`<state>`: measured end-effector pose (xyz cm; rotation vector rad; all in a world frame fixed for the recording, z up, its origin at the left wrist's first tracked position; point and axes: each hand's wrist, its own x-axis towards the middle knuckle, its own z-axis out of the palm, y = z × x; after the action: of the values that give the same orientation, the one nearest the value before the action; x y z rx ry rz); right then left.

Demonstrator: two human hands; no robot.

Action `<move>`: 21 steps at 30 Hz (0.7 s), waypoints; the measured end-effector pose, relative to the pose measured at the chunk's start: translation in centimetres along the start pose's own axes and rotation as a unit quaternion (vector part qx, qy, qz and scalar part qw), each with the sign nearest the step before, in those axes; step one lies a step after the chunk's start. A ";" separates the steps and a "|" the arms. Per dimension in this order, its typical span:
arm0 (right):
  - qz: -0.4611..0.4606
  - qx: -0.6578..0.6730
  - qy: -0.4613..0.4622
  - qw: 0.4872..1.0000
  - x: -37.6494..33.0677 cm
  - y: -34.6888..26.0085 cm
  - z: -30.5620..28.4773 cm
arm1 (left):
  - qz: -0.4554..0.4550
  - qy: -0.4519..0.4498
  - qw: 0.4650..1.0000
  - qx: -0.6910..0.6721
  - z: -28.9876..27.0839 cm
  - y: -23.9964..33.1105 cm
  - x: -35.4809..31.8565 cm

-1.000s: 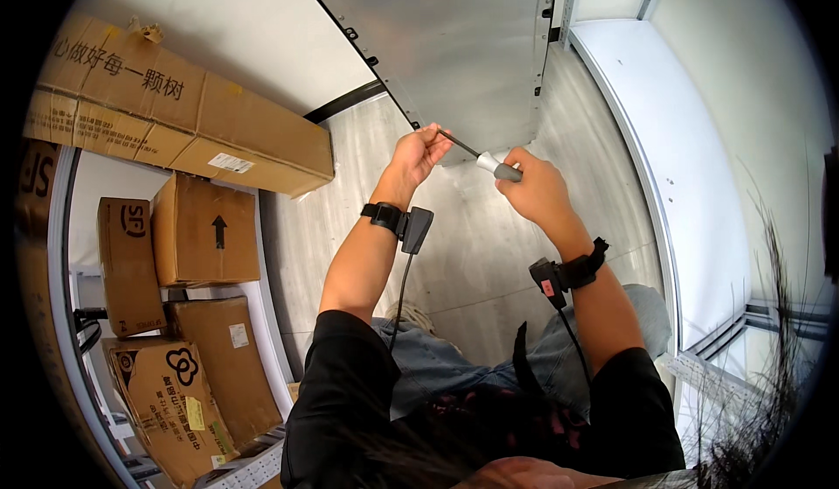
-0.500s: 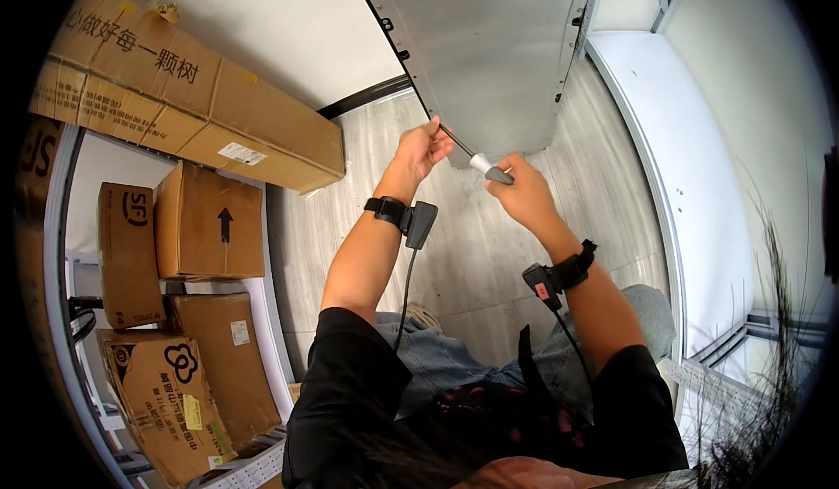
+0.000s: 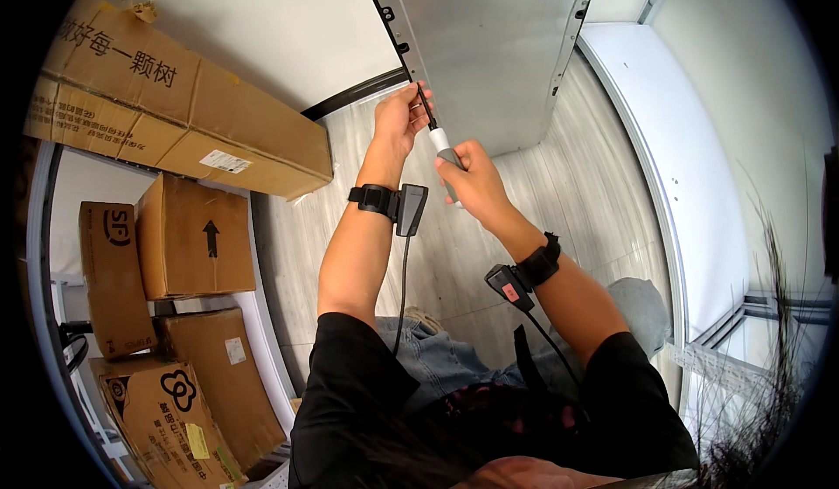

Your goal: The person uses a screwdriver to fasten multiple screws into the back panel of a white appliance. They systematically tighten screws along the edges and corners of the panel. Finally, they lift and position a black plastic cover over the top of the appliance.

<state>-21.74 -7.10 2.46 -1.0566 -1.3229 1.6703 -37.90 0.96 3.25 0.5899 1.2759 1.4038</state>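
Observation:
My right hand (image 3: pixel 473 185) is wrapped round the grey-and-white handle of a screwdriver (image 3: pixel 439 142). Its dark shaft slants up and left to the lower left edge of a grey sheet-metal cabinet panel (image 3: pixel 489 61). At the tip end my left hand (image 3: pixel 402 117) has its thumb and forefinger pinched about the shaft, with the other fingers curled beside it. Whether a screw sits at the tip is hidden by these fingers. Dark slots and small holes run along both side edges of the panel.
A long cardboard box (image 3: pixel 201 131) lies at the left. Below it several cartons (image 3: pixel 199 240) are stacked on a rack. White metal shelving (image 3: pixel 664 131) curves along the right. A strapped black device with a cable (image 3: pixel 411 209) is on my left wrist, another (image 3: pixel 511 286) on my right.
Both hands have moved up and left relative to the view. The screwdriver has swung to a steeper angle, its tip now at the panel's left edge. The view has shifted slightly.

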 end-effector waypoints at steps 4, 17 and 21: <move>0.000 -0.005 0.014 1.000 0.6 0.0 0.1 | 0.021 -0.001 0.999 0.026 0.0 -0.1 0.1; -0.002 0.070 0.040 0.997 1.8 -0.3 -0.3 | 0.041 -0.024 0.997 0.066 0.5 -0.4 1.2; -0.001 0.070 0.035 0.997 1.9 -0.4 -0.3 | 0.043 -0.017 0.998 0.054 0.7 -0.3 1.1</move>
<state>-22.16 -5.19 2.52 -1.0217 -1.1450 1.6829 -37.47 2.18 2.81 0.7458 1.3181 1.3955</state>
